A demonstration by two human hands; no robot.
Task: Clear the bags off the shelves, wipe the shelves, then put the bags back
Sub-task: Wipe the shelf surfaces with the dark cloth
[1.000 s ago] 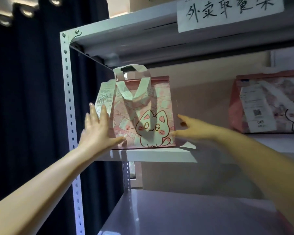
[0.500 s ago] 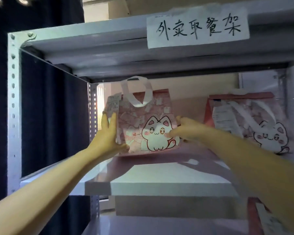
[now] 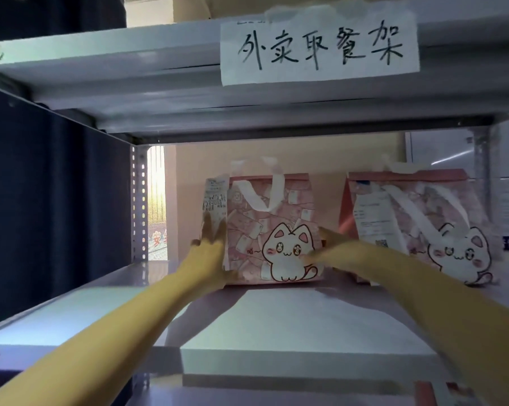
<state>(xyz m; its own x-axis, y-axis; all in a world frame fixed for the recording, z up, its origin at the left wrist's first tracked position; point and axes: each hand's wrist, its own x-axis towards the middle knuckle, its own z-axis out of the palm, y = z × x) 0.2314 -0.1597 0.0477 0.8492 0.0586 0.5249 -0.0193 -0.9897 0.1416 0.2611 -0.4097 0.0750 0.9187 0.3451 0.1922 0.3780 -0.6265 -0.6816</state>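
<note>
The right hand (image 3: pixel 325 243) is blurred and partly hidden behind the pink cat-print bag (image 3: pixel 272 230), so its grip cannot be told. The left hand (image 3: pixel 210 253) is pressed flat, fingers spread, against the bag's left side, below a stapled receipt (image 3: pixel 215 197). The bag is stood upright at the back of the grey metal shelf (image 3: pixel 276 326). A second cat-print bag (image 3: pixel 423 230) is seen beside it, apart. A handwritten paper sign (image 3: pixel 319 48) is taped to the upper shelf (image 3: pixel 130 80); a dark curtain (image 3: pixel 42 186) hangs left.
</note>
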